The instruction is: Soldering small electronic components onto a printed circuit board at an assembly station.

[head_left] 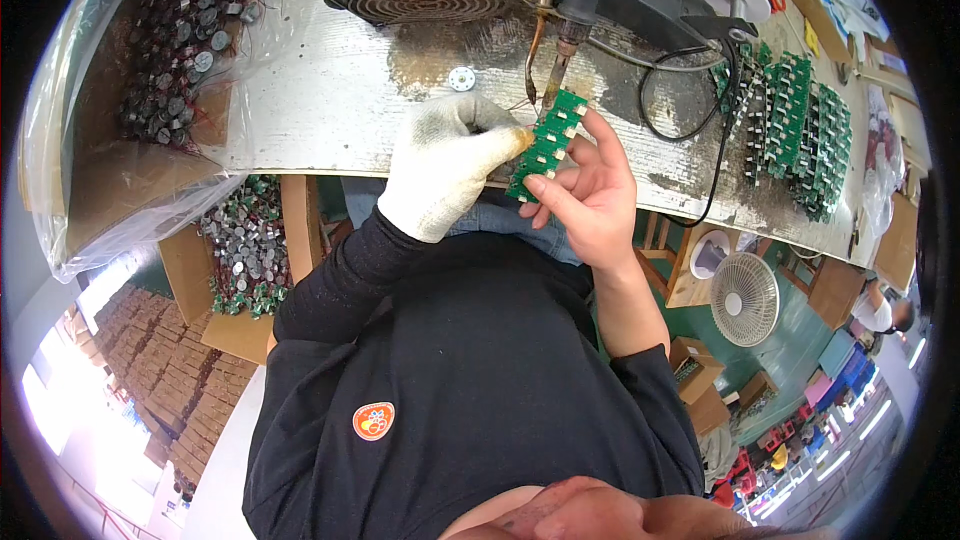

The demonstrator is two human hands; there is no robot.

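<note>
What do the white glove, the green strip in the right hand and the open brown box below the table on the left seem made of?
White glove: probably knitted cotton or similar fabric; matte, softly wrinkled.
Green strip: likely rigid circuit-board laminate; flat, slightly glossy, carrying small pale parts.
Open box: looks like cardboard; plain matte brown, with folded-out flaps.

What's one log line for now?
right hand: bare, holding green board | left hand: gloved, at board's edge | soldering iron: near board

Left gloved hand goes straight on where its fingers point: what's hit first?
Likely the green circuit board, held in the right hand; the left hand looks against or very near it, exact depth unclear.
</note>
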